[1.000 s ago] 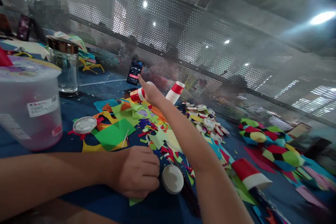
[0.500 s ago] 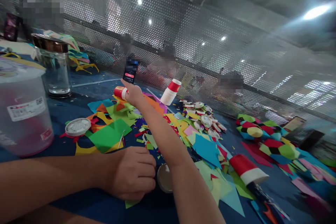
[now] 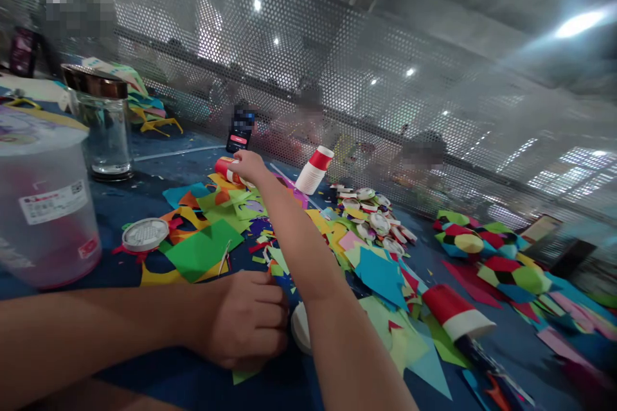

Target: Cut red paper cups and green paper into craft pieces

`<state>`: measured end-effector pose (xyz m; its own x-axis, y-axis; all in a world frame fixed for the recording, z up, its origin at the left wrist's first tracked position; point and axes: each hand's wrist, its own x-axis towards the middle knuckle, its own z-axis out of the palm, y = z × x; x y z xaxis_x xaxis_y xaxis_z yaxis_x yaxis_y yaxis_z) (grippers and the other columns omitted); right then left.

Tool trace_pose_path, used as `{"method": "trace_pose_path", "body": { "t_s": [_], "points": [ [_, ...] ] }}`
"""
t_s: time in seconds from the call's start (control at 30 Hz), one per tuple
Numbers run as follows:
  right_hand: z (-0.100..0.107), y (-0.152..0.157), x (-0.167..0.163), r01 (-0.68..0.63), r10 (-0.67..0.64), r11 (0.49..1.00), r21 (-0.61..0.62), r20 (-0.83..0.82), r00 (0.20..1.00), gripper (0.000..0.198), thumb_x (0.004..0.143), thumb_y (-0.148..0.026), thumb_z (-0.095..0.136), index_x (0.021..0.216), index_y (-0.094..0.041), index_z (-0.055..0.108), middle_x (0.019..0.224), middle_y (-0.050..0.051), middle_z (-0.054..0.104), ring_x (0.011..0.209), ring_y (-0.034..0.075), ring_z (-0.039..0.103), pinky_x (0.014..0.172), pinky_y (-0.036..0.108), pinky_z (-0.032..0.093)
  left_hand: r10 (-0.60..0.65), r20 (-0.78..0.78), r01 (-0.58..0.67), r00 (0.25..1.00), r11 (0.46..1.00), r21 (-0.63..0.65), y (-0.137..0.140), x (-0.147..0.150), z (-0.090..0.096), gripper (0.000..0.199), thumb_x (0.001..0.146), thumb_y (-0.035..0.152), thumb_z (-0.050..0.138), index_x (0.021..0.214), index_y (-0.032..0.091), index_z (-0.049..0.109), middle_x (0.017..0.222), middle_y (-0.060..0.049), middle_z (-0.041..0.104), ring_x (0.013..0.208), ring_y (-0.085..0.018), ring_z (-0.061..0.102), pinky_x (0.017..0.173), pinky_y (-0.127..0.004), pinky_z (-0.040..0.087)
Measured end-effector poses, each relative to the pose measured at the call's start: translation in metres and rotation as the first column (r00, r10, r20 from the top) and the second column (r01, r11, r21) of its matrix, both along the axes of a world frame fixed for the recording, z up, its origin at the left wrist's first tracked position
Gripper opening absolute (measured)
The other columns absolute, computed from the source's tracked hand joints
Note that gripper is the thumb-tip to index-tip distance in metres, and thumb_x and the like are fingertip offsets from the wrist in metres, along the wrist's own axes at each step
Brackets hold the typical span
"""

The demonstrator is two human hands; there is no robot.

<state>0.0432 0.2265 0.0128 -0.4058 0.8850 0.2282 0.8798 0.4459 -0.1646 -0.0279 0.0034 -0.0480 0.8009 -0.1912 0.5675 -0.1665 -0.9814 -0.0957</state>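
My left hand (image 3: 248,320) rests palm down near the front of the blue table, its fingers curled into a fist; whatever is inside them, if anything, is hidden. Right beside its knuckles lies a round white paper piece (image 3: 301,327), partly covered by my right forearm. My right hand (image 3: 249,166) reaches far forward, fingers bent down over a red and white paper cup (image 3: 225,169) lying on its side, and appears closed on it. Just behind the cup stands a phone (image 3: 239,130) with a lit screen. Green paper (image 3: 200,249) and colourful scraps spread between the hands.
At left stand a plastic tub (image 3: 48,205) and a lidded glass jar (image 3: 103,128). A tilted cup stack (image 3: 315,171) and a heap of round pieces (image 3: 376,215) lie beyond my right arm. Another cup (image 3: 456,311) and paper balls (image 3: 511,273) are at right.
My right index finger, raised toward the phone before, has come down over the cup. The cup has turned slightly, showing a yellow mark. My left fist stays in place.
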Motion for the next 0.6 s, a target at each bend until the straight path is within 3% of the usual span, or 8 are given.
{"method": "trace_pose_path", "body": {
  "t_s": [0.4,0.5,0.6],
  "points": [
    [-0.011,-0.025,-0.01,0.167,-0.185,0.973,0.158,0.113,0.976,0.034,0.095,-0.032,0.061,0.125,-0.018,0.058,0.126,0.01,0.061,0.103,0.024,0.064,0.085,0.045,0.056,0.019,0.011,-0.019,1.0,1.0,-0.018,-0.001,0.0,-0.002,0.001,0.088,0.025,0.058,0.088,0.025,0.058,0.078,-0.004,0.067,0.08,-0.02,0.064,0.072,-0.035,0.048],
    [-0.005,-0.03,-0.006,0.159,-0.187,0.971,0.176,0.159,0.969,0.033,0.095,-0.032,0.061,0.124,-0.018,0.058,0.124,0.01,0.062,0.102,0.024,0.065,0.084,0.044,0.056,0.011,0.004,-0.011,1.0,0.999,-0.04,-0.001,0.0,0.001,0.004,0.088,0.021,0.054,0.089,0.023,0.057,0.077,-0.004,0.067,0.081,-0.02,0.065,0.07,-0.036,0.048],
    [0.014,-0.037,0.005,0.122,-0.164,0.974,0.189,0.227,0.96,0.033,0.095,-0.032,0.06,0.125,-0.018,0.058,0.125,0.01,0.061,0.102,0.023,0.065,0.084,0.044,0.056,0.028,0.016,-0.026,0.999,0.997,-0.079,-0.002,0.001,0.003,0.007,0.088,0.017,0.051,0.086,0.022,0.056,0.072,-0.004,0.067,0.079,-0.02,0.064,0.067,-0.036,0.047]
  ]
}}
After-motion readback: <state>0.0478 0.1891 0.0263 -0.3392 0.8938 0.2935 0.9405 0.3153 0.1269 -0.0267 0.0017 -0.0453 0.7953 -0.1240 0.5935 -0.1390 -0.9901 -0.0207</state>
